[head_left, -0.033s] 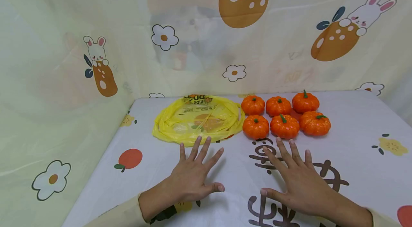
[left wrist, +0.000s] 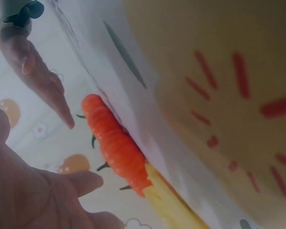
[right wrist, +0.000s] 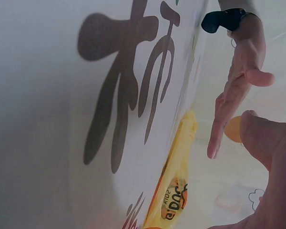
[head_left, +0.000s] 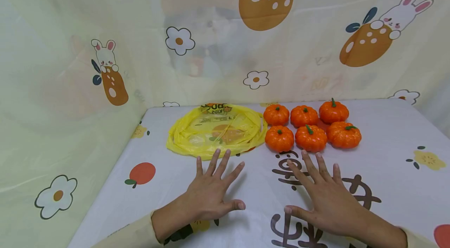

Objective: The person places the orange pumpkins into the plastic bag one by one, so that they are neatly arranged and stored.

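Observation:
Both hands hover over the table with fingers spread, holding nothing. My left hand is just in front of a yellow plastic bag, which lies flattened with its rim spread in a ring and printed lettering at the back. To the bag's right sit several small orange pumpkins with green stems, in two rows. My right hand is in front of the near row, apart from it. The left wrist view shows the pumpkins edge-on; the right wrist view shows the bag and the left hand.
A white cloth with printed fruit, flowers and brown lettering covers the table. Behind and to the left hangs a cream curtain printed with rabbits and flowers. The near left pumpkin stands close against the bag's right edge.

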Demonstrator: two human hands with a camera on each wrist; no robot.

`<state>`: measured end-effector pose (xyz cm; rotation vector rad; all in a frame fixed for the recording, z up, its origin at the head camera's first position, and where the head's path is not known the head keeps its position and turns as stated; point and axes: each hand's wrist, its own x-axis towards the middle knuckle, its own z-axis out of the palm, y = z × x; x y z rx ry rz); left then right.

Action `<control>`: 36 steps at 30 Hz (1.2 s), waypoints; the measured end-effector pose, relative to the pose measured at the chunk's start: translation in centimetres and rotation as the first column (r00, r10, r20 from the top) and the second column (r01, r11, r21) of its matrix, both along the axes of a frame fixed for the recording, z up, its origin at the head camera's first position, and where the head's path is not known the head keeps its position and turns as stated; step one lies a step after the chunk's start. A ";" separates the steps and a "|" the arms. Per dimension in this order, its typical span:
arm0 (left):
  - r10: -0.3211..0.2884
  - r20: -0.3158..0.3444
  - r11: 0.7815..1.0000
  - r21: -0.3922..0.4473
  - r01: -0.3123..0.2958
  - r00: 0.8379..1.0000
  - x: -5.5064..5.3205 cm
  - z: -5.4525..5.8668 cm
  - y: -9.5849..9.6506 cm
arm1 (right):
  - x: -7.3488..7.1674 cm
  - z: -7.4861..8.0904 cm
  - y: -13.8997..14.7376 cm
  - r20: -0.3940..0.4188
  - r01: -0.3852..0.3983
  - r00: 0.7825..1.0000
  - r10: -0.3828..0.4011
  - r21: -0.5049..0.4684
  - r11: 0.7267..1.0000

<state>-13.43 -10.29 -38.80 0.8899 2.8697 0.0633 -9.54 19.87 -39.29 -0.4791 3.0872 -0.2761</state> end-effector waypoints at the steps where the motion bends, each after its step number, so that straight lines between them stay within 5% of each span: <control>1: -0.001 -0.002 1.000 0.000 0.001 1.000 0.0 0.0 0.0 | 0.0 0.0 0.0 -0.004 -0.001 1.000 0.001 0.001 1.000; 6: 0.007 -0.001 1.000 0.008 -0.007 1.000 -0.2 0.3 -0.3 | 0.2 0.0 0.0 -0.003 -0.005 1.000 0.005 0.002 1.000; 9: 0.044 -0.035 0.992 0.119 -0.040 0.998 -1.4 1.4 -1.0 | 0.2 0.0 0.1 0.008 -0.001 1.000 0.001 -0.011 1.000; 12: 0.161 -0.048 0.929 0.343 -0.135 0.986 -3.9 2.9 -2.6 | 0.1 0.1 0.3 0.022 0.012 1.000 -0.011 -0.020 1.000; 15: 0.322 0.008 0.777 0.569 -0.269 0.947 -7.6 4.2 -4.9 | -0.2 0.3 0.7 0.048 0.036 0.998 -0.034 -0.040 0.999; 19: 0.467 0.173 0.507 0.751 -0.423 0.867 -13.2 3.8 -8.3 | -0.8 1.1 1.9 0.045 0.071 0.997 -0.067 -0.092 0.993; 22: 0.471 0.346 0.303 0.800 -0.517 0.812 -16.8 2.0 -10.4 | -1.6 2.2 3.3 0.012 0.094 0.996 -0.093 -0.156 0.983; 24: 0.452 0.458 0.200 0.784 -0.587 0.766 -18.4 0.6 -11.4 | -2.5 3.0 4.4 -0.052 0.099 0.992 -0.113 -0.215 0.971; 25: 0.439 0.501 0.166 0.771 -0.615 0.746 -19.0 0.0 -11.7 | -3.0 3.4 5.1 -0.089 0.104 0.988 -0.130 -0.248 0.963; 27: 0.416 0.555 0.139 0.744 -0.654 0.720 -19.8 -1.2 -12.1 | -4.3 3.9 6.7 -0.168 0.126 0.968 -0.187 -0.319 0.939; 30: 0.406 0.560 0.176 0.728 -0.663 0.722 -20.3 -2.8 -12.6 | -6.5 4.2 9.1 -0.247 0.184 0.918 -0.309 -0.426 0.886; 33: 0.413 0.519 0.242 0.730 -0.639 0.749 -20.5 -4.0 -13.3 | -8.4 3.7 11.4 -0.247 0.242 0.877 -0.413 -0.514 0.823; 36: 0.426 0.458 0.342 0.717 -0.608 0.780 -20.4 -4.6 -13.9 | -9.9 2.8 13.1 -0.160 0.289 0.884 -0.440 -0.553 0.782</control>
